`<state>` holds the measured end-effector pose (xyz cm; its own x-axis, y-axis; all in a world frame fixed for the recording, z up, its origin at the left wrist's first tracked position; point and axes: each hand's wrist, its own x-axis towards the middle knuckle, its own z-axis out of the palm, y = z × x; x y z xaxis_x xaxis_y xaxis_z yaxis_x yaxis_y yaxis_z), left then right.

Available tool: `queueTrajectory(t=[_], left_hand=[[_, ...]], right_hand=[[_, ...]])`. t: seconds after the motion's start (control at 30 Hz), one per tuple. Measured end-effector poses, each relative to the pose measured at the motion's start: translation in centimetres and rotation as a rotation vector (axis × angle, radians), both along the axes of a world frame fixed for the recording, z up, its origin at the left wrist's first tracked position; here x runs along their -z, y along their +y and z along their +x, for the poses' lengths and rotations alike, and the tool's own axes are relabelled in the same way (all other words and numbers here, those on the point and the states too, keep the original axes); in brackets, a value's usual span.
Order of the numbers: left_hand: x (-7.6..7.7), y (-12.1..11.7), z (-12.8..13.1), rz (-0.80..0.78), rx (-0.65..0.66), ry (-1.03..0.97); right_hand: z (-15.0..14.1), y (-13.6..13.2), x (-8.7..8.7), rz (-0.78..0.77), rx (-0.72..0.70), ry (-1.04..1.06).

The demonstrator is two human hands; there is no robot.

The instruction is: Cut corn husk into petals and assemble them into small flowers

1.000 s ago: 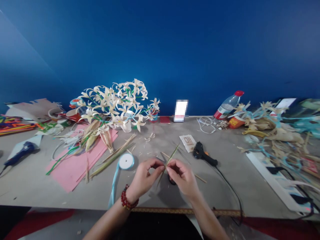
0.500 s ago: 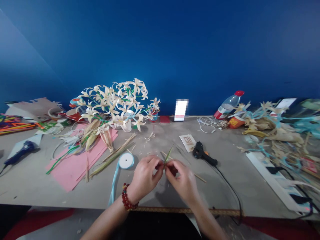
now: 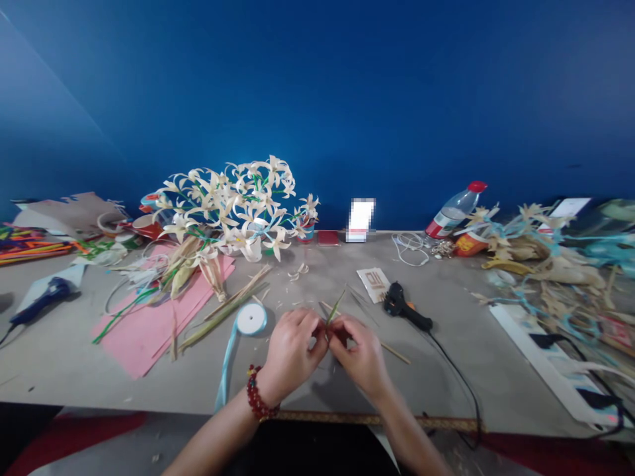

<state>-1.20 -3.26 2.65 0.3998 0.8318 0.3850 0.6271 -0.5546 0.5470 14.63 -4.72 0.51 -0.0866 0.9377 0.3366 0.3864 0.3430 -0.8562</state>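
Both hands meet above the middle of the grey table, fingertips pinched together around a thin green leaf-like strip [image 3: 335, 308] whose pointed end sticks up and away from me. My left hand [image 3: 294, 344], with a red bead bracelet at the wrist, is closed on its lower end. My right hand [image 3: 361, 349] pinches it from the other side. The part between the fingertips is hidden. Left of my left hand lies a roll of light blue ribbon [image 3: 251, 318], its tail running to the table edge. A thin stick [image 3: 395, 353] lies beside my right hand.
A black glue gun [image 3: 405, 308] with a trailing cord lies right of my hands. White husk-like flowers [image 3: 238, 205] stand back left, behind pink paper sheets [image 3: 143, 330]. A power strip [image 3: 540, 370], a tilted bottle [image 3: 454, 211] and a blue glue gun [image 3: 42, 301] are farther out.
Both hands stay in nearly the same place, with the green strip still between the fingertips. My left wrist has shifted slightly to the right.
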Motion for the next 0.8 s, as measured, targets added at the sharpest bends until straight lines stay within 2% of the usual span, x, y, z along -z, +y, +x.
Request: queueTrajectory(t=[0.17,0.27,0.37,0.43,0.53,0.6,0.7,0.8], left_hand=[[-0.1,-0.3,0.2,-0.030,0.003,0.014],[0.0,-0.1,0.1,-0.018,-0.011,0.044],[0.5,0.9,-0.8,0.012,-0.132,0.112],[0.8,2.0,-2.0,0.011,-0.214,0.144],[1.1,3.4,-4.5,0.010,-0.269,0.202],[1.1,4.1,-6.9,0.006,-0.339,0.261],[1.0,4.8,-11.6,-0.033,-0.505,0.399],[1.3,5.7,-16.5,-0.157,-0.722,0.502]], right_hand=[[0.1,0.5,0.6,-0.002,-0.048,0.054],[0.3,0.6,0.4,0.014,-0.088,0.052],[0.6,0.2,-0.1,-0.009,-0.148,0.108],[0.9,-0.1,-0.2,-0.102,-0.161,0.261],[1.7,-0.5,0.1,-0.284,-0.137,0.591],[2.7,-0.7,0.3,-0.341,-0.123,0.771],[4.8,-0.9,0.2,-0.338,-0.096,0.969],[6.9,-1.1,-0.2,-0.291,-0.034,1.047]])
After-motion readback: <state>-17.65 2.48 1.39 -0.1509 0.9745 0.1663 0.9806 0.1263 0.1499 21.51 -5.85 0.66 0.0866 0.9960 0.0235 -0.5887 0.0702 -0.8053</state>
